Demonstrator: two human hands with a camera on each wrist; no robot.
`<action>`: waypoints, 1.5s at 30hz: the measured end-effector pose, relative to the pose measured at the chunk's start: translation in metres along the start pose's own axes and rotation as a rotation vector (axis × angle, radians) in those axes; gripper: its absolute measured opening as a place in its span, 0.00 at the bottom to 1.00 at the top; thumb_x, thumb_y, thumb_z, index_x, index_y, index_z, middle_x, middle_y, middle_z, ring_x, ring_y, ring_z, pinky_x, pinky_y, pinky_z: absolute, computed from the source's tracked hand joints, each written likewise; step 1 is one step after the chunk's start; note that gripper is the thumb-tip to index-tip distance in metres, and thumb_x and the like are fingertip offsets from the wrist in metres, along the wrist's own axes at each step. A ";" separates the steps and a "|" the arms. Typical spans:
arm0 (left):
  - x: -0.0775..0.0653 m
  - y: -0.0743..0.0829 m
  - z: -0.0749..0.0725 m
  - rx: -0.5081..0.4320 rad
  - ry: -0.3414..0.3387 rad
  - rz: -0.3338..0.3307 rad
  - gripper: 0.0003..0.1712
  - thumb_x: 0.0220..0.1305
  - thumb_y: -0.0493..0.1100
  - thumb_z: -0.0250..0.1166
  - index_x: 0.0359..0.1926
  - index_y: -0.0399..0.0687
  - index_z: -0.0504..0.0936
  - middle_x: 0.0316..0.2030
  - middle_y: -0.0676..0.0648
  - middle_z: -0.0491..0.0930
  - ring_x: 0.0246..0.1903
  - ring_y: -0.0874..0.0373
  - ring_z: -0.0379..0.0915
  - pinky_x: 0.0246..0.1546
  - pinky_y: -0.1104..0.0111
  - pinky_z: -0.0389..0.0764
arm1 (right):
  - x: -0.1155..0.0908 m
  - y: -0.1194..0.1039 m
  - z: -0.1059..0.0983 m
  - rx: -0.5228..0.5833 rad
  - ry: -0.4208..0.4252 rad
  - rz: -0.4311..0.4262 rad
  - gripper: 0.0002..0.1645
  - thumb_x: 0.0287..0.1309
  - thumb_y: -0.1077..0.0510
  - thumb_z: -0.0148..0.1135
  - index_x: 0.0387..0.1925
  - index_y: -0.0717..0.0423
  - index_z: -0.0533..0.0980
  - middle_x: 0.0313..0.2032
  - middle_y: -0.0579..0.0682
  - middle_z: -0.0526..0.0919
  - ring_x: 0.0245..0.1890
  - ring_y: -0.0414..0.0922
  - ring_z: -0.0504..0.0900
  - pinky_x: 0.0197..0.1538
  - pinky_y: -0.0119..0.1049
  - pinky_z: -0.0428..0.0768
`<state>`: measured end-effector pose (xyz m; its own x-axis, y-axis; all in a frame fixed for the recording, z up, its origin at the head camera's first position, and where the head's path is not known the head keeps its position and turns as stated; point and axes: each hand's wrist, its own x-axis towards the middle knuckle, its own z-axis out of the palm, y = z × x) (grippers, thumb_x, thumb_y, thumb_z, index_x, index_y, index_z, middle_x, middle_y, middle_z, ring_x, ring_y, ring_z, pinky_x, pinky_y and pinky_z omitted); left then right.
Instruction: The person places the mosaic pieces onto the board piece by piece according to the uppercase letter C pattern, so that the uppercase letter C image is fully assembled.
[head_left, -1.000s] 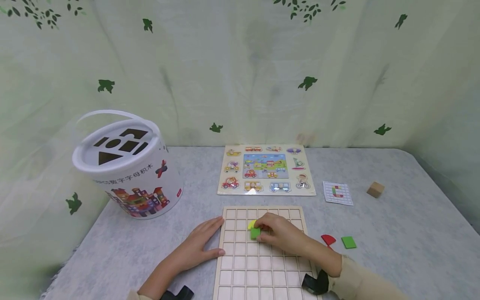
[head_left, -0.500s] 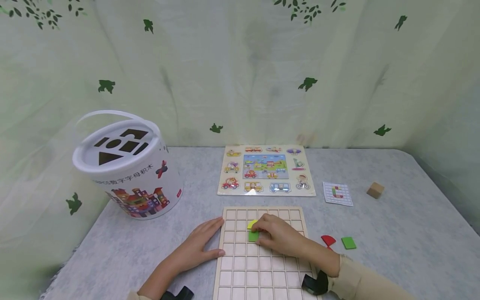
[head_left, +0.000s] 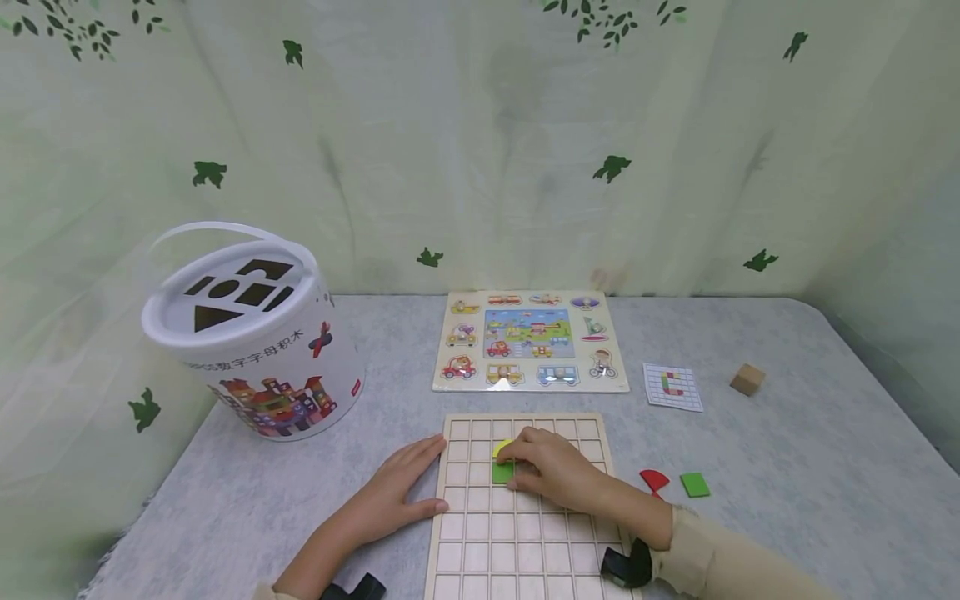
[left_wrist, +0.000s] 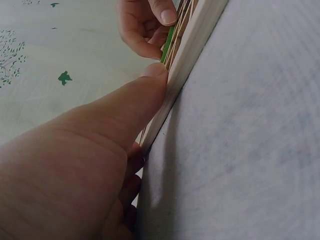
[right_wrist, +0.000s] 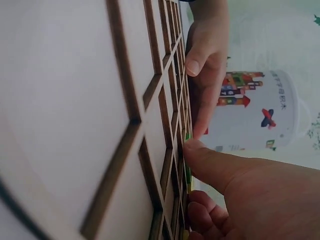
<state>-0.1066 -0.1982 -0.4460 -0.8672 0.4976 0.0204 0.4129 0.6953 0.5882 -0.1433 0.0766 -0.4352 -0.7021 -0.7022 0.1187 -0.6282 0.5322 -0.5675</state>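
Note:
A wooden grid board (head_left: 517,533) lies on the table. My right hand (head_left: 558,471) is over its upper middle, thumb and curled fingers at the edges of a green square tile (head_left: 502,473), which lies level in a grid cell. Just above it is a yellow tile (head_left: 501,447), partly hidden by the fingers. In the right wrist view the thumb presses at the green tile (right_wrist: 188,165). My left hand (head_left: 393,487) rests along the board's left edge, fingers extended, fingertips and thumb touching the rim. Its thumb shows at the board's side in the left wrist view.
Right of the board lie red quarter-round pieces (head_left: 654,480) and another green square (head_left: 695,485). Farther back are a printed pattern card (head_left: 672,387), a wooden cube (head_left: 747,380) and a vehicle picture puzzle (head_left: 530,342). A white block bucket (head_left: 258,333) stands left.
The right hand has shifted slightly left, and the green tile has gone from overlapping the grid lines to lying squarely in a cell below the yellow tile. The left hand stays put.

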 end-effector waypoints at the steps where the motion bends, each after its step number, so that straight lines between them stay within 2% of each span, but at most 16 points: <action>1: 0.000 0.000 0.000 -0.001 -0.002 -0.003 0.47 0.54 0.63 0.59 0.68 0.45 0.54 0.65 0.46 0.55 0.64 0.47 0.47 0.59 0.48 0.51 | 0.000 0.000 -0.001 0.020 -0.010 0.011 0.17 0.52 0.50 0.63 0.46 0.44 0.77 0.36 0.38 0.72 0.32 0.34 0.69 0.35 0.28 0.69; 7: 0.001 -0.001 0.001 -0.003 -0.008 -0.005 0.47 0.53 0.63 0.59 0.68 0.46 0.54 0.65 0.47 0.54 0.64 0.49 0.47 0.59 0.50 0.51 | -0.008 -0.002 -0.011 0.198 -0.053 0.079 0.22 0.54 0.51 0.62 0.51 0.46 0.73 0.41 0.39 0.72 0.39 0.37 0.70 0.43 0.32 0.71; 11: 0.001 -0.001 0.001 -0.010 -0.012 -0.005 0.48 0.53 0.63 0.60 0.68 0.47 0.54 0.66 0.48 0.54 0.64 0.50 0.46 0.60 0.50 0.51 | -0.018 -0.004 -0.025 0.237 -0.034 0.075 0.23 0.54 0.53 0.61 0.54 0.49 0.71 0.48 0.39 0.72 0.46 0.40 0.70 0.51 0.38 0.70; 18: 0.002 -0.001 0.001 0.000 -0.002 0.002 0.47 0.53 0.63 0.60 0.68 0.46 0.54 0.65 0.47 0.54 0.64 0.49 0.47 0.59 0.49 0.52 | -0.048 -0.005 -0.050 0.123 0.094 0.071 0.26 0.52 0.54 0.64 0.54 0.49 0.71 0.54 0.39 0.70 0.56 0.41 0.65 0.53 0.43 0.70; 21: 0.002 -0.002 0.001 0.003 0.003 0.011 0.47 0.53 0.63 0.59 0.67 0.45 0.55 0.65 0.46 0.55 0.63 0.47 0.48 0.59 0.48 0.52 | -0.065 0.000 -0.057 0.066 0.155 0.062 0.28 0.49 0.55 0.66 0.54 0.49 0.71 0.54 0.43 0.70 0.56 0.44 0.66 0.52 0.45 0.71; 24: 0.002 -0.002 0.002 0.003 0.002 0.010 0.47 0.54 0.63 0.59 0.67 0.45 0.55 0.65 0.46 0.55 0.63 0.47 0.47 0.59 0.48 0.52 | -0.082 0.007 -0.061 0.022 0.203 0.095 0.29 0.48 0.54 0.67 0.54 0.46 0.71 0.53 0.42 0.71 0.54 0.43 0.67 0.50 0.44 0.72; 30: 0.001 -0.002 0.001 0.001 0.009 0.010 0.47 0.53 0.63 0.59 0.67 0.45 0.55 0.65 0.45 0.55 0.63 0.47 0.48 0.58 0.48 0.52 | -0.112 0.028 -0.063 -0.053 0.295 0.091 0.29 0.44 0.55 0.69 0.52 0.51 0.72 0.50 0.40 0.72 0.50 0.40 0.70 0.48 0.35 0.74; 33: 0.000 -0.002 0.001 0.001 0.011 0.011 0.47 0.53 0.63 0.60 0.67 0.45 0.55 0.65 0.46 0.55 0.63 0.47 0.48 0.58 0.48 0.52 | -0.126 0.038 -0.063 -0.075 0.316 0.124 0.29 0.43 0.55 0.70 0.51 0.52 0.73 0.50 0.39 0.73 0.49 0.37 0.70 0.46 0.31 0.74; 38: 0.000 -0.001 0.001 -0.001 0.002 -0.004 0.47 0.53 0.63 0.60 0.68 0.46 0.55 0.65 0.47 0.55 0.64 0.49 0.47 0.59 0.49 0.52 | -0.144 0.051 -0.065 -0.065 0.279 0.225 0.29 0.44 0.49 0.68 0.50 0.51 0.73 0.48 0.41 0.74 0.48 0.36 0.70 0.46 0.30 0.73; 41: 0.000 0.000 0.001 -0.008 -0.002 -0.006 0.47 0.53 0.63 0.59 0.68 0.45 0.55 0.65 0.46 0.55 0.64 0.48 0.47 0.59 0.49 0.51 | -0.151 0.057 -0.067 -0.050 0.208 0.294 0.31 0.44 0.44 0.67 0.51 0.51 0.73 0.48 0.42 0.74 0.48 0.41 0.70 0.48 0.32 0.73; 45: -0.001 0.001 0.000 -0.009 0.002 0.000 0.46 0.54 0.62 0.59 0.67 0.44 0.55 0.65 0.45 0.55 0.63 0.46 0.47 0.59 0.47 0.51 | -0.159 0.064 -0.071 -0.012 0.100 0.376 0.33 0.44 0.42 0.66 0.52 0.52 0.71 0.49 0.46 0.73 0.48 0.47 0.70 0.48 0.35 0.74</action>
<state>-0.1058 -0.1982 -0.4455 -0.8678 0.4964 0.0215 0.4099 0.6907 0.5957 -0.0952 0.2558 -0.4323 -0.9132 -0.4073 -0.0164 -0.3240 0.7498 -0.5769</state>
